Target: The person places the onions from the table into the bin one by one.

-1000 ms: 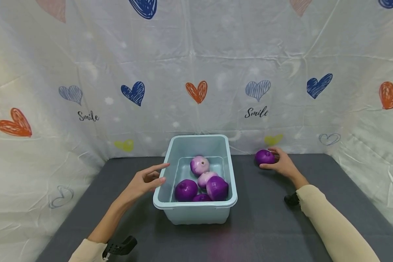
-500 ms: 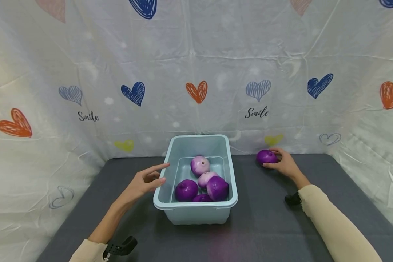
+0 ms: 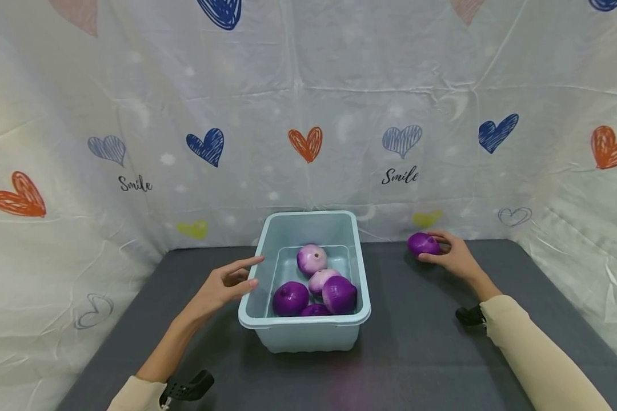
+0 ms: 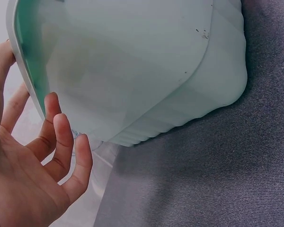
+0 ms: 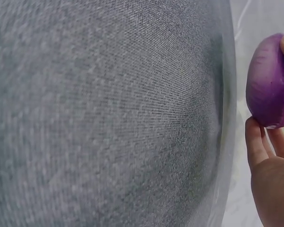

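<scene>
In the head view my right hand point(image 3: 455, 256) holds a purple onion point(image 3: 423, 244) at the back right of the table, fingers behind it and thumb in front. The right wrist view shows the same onion point(image 5: 270, 87) between the fingertips and thumb, partly cut off by the frame edge. My left hand point(image 3: 225, 288) rests at the left rim of a pale blue plastic bin point(image 3: 308, 334). Its index finger and thumb reach over the rim, while the other fingers bend loosely outside the bin wall point(image 4: 132, 61). Inside the bin lie several purple and pale onions point(image 3: 339, 295).
A dark grey cloth point(image 3: 406, 354) covers the table. White curtains point(image 3: 267, 103) printed with hearts and "Smile" hang behind and at both sides, and the bin's far end stands close to the back one. Black bands point(image 3: 189, 388) are worn on both wrists.
My right hand has moved to the right with the onion. My left hand and the bin keep their places, and the head view has shifted slightly.
</scene>
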The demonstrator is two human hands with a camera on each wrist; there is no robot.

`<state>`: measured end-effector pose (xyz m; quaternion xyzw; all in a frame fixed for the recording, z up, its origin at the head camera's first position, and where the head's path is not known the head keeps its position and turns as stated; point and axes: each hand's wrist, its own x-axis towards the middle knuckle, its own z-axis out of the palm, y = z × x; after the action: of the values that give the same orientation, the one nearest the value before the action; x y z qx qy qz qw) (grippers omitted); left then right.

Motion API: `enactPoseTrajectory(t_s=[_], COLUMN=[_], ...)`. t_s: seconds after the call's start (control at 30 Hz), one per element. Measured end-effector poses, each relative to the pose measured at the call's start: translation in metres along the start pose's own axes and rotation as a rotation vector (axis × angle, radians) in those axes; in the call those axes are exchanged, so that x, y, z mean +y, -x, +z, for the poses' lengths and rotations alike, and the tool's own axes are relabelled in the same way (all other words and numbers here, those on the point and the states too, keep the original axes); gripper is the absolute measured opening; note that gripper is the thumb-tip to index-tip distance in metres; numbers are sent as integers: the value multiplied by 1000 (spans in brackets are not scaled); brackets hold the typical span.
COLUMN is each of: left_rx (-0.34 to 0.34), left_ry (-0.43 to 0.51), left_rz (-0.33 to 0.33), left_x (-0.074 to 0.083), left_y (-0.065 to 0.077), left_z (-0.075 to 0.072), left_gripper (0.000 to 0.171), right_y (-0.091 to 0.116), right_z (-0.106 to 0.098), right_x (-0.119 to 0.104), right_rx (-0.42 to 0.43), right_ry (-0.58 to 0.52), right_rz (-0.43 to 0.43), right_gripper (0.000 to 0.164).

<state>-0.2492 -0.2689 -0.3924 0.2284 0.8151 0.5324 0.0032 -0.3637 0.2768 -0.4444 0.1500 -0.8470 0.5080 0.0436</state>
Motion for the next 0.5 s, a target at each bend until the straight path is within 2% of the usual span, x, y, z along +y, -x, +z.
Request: enactPoseTrajectory(t_s=[0.27, 0.5], left_rx=[4, 10], left_ry=[7, 6], left_rz=[-6, -10], left_x=[-1, 0], left_y=[0, 0], left_z=[0, 1], left_gripper=[51, 50], right_y=[7, 11], right_z=[-3, -7], right_x=[-3, -12], right_rx=[-9, -41], right_ry=[1, -58], right_rz=[-18, -8], right_gripper=[68, 70])
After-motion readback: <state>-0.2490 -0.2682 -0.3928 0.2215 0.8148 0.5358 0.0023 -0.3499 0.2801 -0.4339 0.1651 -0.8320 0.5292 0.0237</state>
